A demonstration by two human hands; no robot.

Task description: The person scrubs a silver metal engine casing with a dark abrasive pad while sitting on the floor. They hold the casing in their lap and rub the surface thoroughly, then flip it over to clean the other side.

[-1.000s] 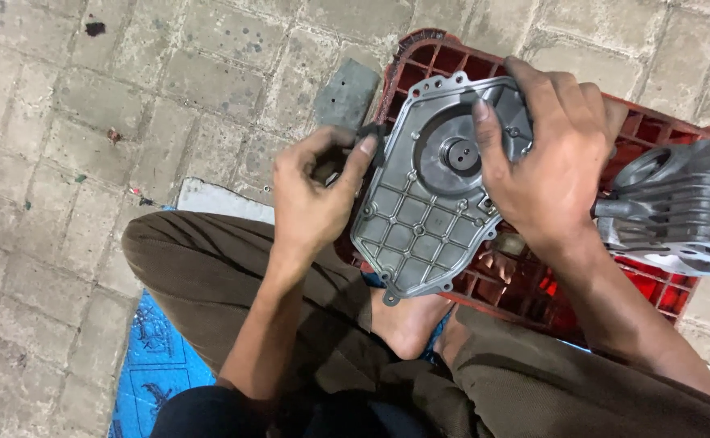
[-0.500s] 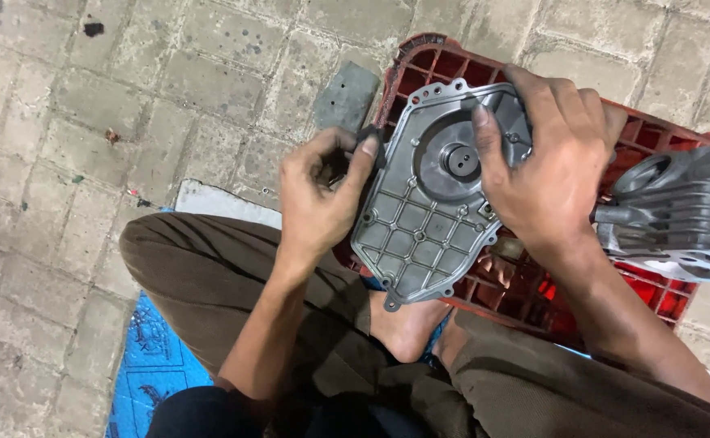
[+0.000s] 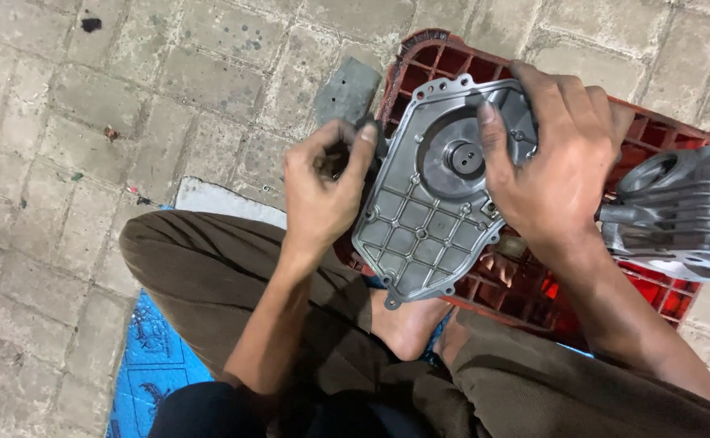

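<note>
A grey cast-metal engine cover (image 3: pixel 428 219) with a ribbed grid and a round central boss lies tilted on a red plastic crate (image 3: pixel 655 292). My right hand (image 3: pixel 557 162) grips the cover's upper right edge, thumb pressed next to the boss. At the cover's left edge my left hand (image 3: pixel 322 191) has its fingers curled around a small dark part, too hidden to identify. I sit cross-legged in brown trousers, and a bare foot shows below the cover.
A finned grey engine cylinder (image 3: pixel 683 215) rests on the crate's right end. A flat grey metal piece (image 3: pixel 348 91) lies on the paving stones left of the crate. A blue mat (image 3: pixel 156 357) and a white board (image 3: pixel 221 201) lie under my legs.
My left hand has shifted slightly up along the cover's left edge, its fingers curling tighter on the small dark part. The right hand and the cover stay put.
</note>
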